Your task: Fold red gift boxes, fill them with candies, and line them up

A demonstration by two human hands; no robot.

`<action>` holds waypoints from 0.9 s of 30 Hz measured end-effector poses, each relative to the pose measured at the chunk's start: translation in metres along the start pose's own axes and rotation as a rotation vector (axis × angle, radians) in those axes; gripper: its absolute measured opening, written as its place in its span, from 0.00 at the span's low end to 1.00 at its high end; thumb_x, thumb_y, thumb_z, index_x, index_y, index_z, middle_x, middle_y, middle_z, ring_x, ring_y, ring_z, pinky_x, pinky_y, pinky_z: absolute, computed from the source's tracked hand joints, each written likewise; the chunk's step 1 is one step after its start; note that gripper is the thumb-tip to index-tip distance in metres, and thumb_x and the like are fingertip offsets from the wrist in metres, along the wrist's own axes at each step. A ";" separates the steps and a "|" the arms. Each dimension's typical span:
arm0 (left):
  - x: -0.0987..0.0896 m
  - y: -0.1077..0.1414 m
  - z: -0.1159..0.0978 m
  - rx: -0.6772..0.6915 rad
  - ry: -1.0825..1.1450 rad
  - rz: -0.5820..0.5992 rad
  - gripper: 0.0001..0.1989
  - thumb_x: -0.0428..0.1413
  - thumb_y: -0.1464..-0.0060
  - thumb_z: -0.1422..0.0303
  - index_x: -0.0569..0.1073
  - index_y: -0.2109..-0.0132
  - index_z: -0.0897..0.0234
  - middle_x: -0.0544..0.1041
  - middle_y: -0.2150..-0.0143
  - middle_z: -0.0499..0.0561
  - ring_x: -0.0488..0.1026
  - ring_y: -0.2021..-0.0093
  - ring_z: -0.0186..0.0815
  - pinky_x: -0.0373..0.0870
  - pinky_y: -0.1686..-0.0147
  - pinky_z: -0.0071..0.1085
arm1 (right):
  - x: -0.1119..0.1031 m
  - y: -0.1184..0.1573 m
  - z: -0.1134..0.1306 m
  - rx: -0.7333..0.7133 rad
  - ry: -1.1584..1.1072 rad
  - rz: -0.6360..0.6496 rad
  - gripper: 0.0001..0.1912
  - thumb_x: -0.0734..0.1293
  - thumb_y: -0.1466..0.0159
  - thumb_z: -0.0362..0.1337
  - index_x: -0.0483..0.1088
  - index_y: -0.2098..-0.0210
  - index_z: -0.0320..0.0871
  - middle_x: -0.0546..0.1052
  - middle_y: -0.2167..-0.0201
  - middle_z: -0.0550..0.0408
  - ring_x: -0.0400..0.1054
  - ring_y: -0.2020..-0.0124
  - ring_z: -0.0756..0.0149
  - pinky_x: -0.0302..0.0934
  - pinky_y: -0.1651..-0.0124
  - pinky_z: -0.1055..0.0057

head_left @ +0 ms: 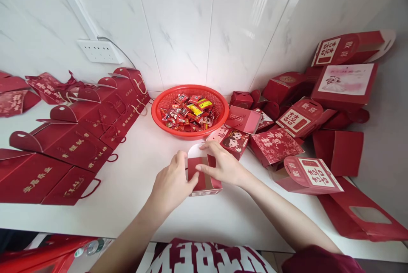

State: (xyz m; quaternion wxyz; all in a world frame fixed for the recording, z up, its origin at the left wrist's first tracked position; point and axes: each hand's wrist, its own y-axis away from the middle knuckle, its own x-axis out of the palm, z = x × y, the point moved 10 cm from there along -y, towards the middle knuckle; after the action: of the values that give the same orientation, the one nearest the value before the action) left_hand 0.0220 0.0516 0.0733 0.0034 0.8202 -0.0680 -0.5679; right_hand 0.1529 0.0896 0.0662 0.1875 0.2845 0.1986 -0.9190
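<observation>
On the white table in front of me stands a small red gift box (204, 184), its top open and a rounded flap raised at the far side. My left hand (175, 184) grips its left wall, with the thumb reaching over the opening. From the other side, my right hand (225, 164) holds the box, fingers at the raised flap and thumb across the top. Just beyond lies a box with cartoon figures (234, 140). Behind it is a red plastic basket (159, 125) of small wrapped candies (191, 113).
Rows of red boxes with rope handles (70, 145) stand on the left. Many loose red boxes (306, 173) are piled on the right, up against the grey side wall. A power strip (99, 51) is fixed to the tiled wall. The table's front edge (127, 235) runs close to me.
</observation>
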 end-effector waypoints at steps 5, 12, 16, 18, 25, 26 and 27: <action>-0.001 0.004 -0.015 0.132 0.086 -0.009 0.23 0.58 0.45 0.52 0.63 0.47 0.56 0.76 0.54 0.49 0.76 0.59 0.44 0.65 0.66 0.34 | 0.005 0.004 -0.011 0.046 -0.003 -0.038 0.22 0.63 0.33 0.38 0.62 0.41 0.41 0.58 0.33 0.39 0.50 0.30 0.56 0.52 0.32 0.54; 0.018 0.004 -0.044 0.314 -0.020 0.048 0.18 0.56 0.43 0.53 0.69 0.49 0.57 0.75 0.55 0.53 0.75 0.58 0.45 0.65 0.63 0.36 | -0.008 0.005 -0.015 0.047 -0.147 -0.228 0.17 0.57 0.33 0.30 0.66 0.46 0.45 0.61 0.33 0.45 0.54 0.31 0.62 0.52 0.33 0.57; 0.008 0.005 -0.031 0.224 0.081 -0.001 0.11 0.53 0.40 0.57 0.65 0.56 0.59 0.73 0.61 0.49 0.73 0.66 0.39 0.61 0.68 0.32 | -0.027 0.008 -0.027 0.084 -0.226 -0.228 0.13 0.59 0.33 0.32 0.68 0.52 0.46 0.68 0.39 0.46 0.58 0.34 0.60 0.56 0.37 0.58; 0.002 0.006 -0.010 0.114 0.199 -0.025 0.09 0.50 0.38 0.59 0.61 0.61 0.59 0.69 0.68 0.45 0.69 0.71 0.34 0.59 0.72 0.30 | -0.032 0.009 -0.038 0.128 -0.192 -0.163 0.07 0.61 0.34 0.34 0.69 0.57 0.46 0.72 0.43 0.47 0.61 0.37 0.58 0.59 0.40 0.59; 0.014 0.007 0.055 -0.082 0.302 -0.028 0.18 0.51 0.40 0.54 0.59 0.71 0.61 0.67 0.67 0.45 0.66 0.71 0.32 0.61 0.70 0.27 | -0.038 0.021 -0.040 0.127 0.228 -0.090 0.08 0.66 0.34 0.39 0.70 0.69 0.44 0.71 0.56 0.48 0.66 0.50 0.56 0.59 0.48 0.61; 0.016 0.007 0.058 -0.097 0.271 -0.044 0.19 0.52 0.40 0.52 0.61 0.71 0.61 0.69 0.64 0.46 0.67 0.69 0.32 0.62 0.68 0.28 | -0.037 0.022 -0.035 0.114 0.328 -0.091 0.10 0.65 0.33 0.40 0.69 0.70 0.44 0.71 0.59 0.48 0.66 0.54 0.57 0.58 0.51 0.62; 0.017 0.006 0.059 -0.111 0.238 -0.056 0.20 0.52 0.41 0.51 0.62 0.71 0.62 0.70 0.62 0.47 0.68 0.68 0.33 0.63 0.67 0.28 | -0.033 0.023 -0.030 0.116 0.413 -0.081 0.12 0.65 0.32 0.41 0.68 0.71 0.43 0.71 0.63 0.50 0.66 0.58 0.58 0.57 0.55 0.64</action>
State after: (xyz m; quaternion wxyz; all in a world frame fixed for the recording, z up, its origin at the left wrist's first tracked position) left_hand -0.0279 0.0475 0.0367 0.0410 0.8821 -0.0125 -0.4692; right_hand 0.2026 0.0917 0.0573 0.0893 0.4688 0.1907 -0.8578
